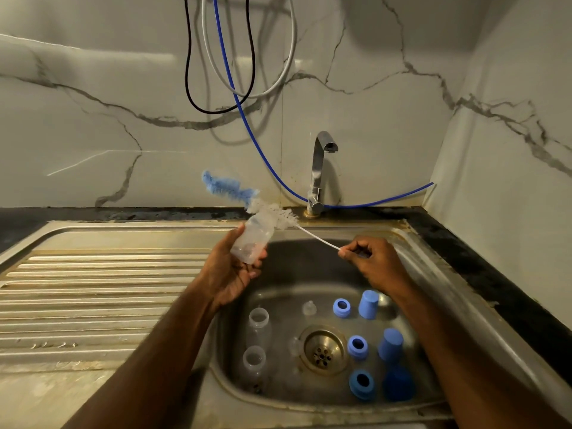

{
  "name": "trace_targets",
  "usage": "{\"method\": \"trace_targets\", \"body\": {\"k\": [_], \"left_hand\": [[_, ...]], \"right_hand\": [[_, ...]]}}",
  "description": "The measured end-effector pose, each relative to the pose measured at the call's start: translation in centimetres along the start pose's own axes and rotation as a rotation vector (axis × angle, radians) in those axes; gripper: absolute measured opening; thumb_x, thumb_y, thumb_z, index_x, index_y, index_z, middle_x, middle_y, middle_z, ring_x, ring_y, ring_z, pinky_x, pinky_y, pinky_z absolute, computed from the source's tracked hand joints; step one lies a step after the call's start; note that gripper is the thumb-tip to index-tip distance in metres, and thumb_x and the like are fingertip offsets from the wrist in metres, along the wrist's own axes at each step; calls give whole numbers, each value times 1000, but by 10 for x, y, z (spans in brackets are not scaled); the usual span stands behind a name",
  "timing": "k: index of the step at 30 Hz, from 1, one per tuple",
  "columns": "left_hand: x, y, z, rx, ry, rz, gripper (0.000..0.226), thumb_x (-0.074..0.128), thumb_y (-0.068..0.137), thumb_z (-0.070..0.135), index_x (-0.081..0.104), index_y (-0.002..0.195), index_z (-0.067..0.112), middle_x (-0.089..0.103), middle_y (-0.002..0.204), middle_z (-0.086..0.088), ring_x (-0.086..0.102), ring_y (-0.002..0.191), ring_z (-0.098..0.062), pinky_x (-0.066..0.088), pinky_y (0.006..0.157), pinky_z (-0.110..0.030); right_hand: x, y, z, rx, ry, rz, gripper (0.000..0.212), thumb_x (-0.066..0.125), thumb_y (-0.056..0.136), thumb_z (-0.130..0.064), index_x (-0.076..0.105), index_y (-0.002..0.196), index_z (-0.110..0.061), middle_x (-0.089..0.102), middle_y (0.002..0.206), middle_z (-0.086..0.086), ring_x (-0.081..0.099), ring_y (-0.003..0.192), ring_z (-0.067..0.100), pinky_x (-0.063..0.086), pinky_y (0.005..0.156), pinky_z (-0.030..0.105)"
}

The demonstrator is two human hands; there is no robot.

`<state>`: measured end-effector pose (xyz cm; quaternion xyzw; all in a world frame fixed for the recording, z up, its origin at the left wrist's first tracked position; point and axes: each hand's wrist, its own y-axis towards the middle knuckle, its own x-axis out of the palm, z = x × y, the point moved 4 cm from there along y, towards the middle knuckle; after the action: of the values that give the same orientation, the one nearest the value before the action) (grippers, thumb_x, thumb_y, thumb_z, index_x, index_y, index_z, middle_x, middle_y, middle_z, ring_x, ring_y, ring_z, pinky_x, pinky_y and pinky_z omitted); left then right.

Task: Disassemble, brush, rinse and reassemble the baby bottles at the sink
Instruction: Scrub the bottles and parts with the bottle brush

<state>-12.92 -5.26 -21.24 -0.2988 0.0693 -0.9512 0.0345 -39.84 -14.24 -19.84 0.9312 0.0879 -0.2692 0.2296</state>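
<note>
Clear plastic baby bottle (254, 239), tilted above the steel sink (411, 243), sits gripped in the left hand (230, 274). Right hand (371, 258) pinches the blue-and-white bristled bottle brush's (244, 196) wire handle, bristles outside the bottle's mouth. Two more clear bottles (258, 325), blue rings (341, 308) and blue caps (369, 304) lie in the basin.

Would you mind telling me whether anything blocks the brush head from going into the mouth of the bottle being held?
Nothing visible does. The brush bristles lie right at the open mouth of the bottle, which the left hand grips. The right hand pinches the wire handle's end, and only open air lies between them above the sink.
</note>
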Motion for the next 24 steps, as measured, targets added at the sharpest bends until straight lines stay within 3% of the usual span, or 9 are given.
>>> {"method": "trace_targets", "body": {"k": [2,6,8,12,16,19,22,24], "left_hand": [[5,1,-3,99,269,111,63,64,85,54,60,126,6,68,94,-15,63,71,-21,54,59,-29],[-14,-1,18,582,1189,427,61,77,84,45,58,133,15,63,122,-4,62,103,-20,55,88,-38],[-21,-1,25,724,1378,513,66,83,82,30,55,138,12,58,131,-10,57,114,-26,52,98,-46],[5,0,14,945,1580,398,68,84,76,3,58,138,10,56,138,-15,50,128,-35,47,105,-55],[9,1,17,1098,1635,358,65,84,75,0,61,135,9,58,136,-17,50,129,-36,46,105,-53],[-2,-4,28,1191,1561,440,58,81,78,2,62,133,4,59,134,-21,53,126,-39,47,103,-54],[-10,-4,26,1056,1410,494,59,82,81,6,60,135,7,58,135,-17,54,123,-34,49,101,-46],[-15,-1,22,854,1160,529,53,80,85,24,58,132,13,61,129,-10,61,110,-25,56,85,-35]], "right_hand": [[11,0,-3,-1,-25,36,14,75,89,-22,71,76,-28,70,74,-5,64,73,5,50,67,19],[0,2,4,36,-113,12,7,74,89,-22,73,82,-20,72,80,-3,65,80,9,49,71,23],[-5,1,8,55,-131,-19,6,75,88,-21,74,83,-18,73,81,-1,65,81,11,50,74,27],[14,0,-8,12,-215,32,12,73,89,-29,71,78,-25,70,75,-5,64,73,10,52,68,31],[5,6,-12,51,-293,66,14,73,88,-37,73,79,-27,70,76,-9,61,71,5,50,65,28],[-8,6,2,98,-279,-43,10,74,88,-35,73,81,-27,71,78,-8,65,76,10,57,76,39],[-5,0,1,112,-224,-47,10,74,88,-31,74,80,-27,70,73,-7,66,74,10,56,73,34],[-2,0,-5,135,-111,29,14,75,89,-28,73,75,-25,69,65,-5,65,66,9,49,66,27]]}}
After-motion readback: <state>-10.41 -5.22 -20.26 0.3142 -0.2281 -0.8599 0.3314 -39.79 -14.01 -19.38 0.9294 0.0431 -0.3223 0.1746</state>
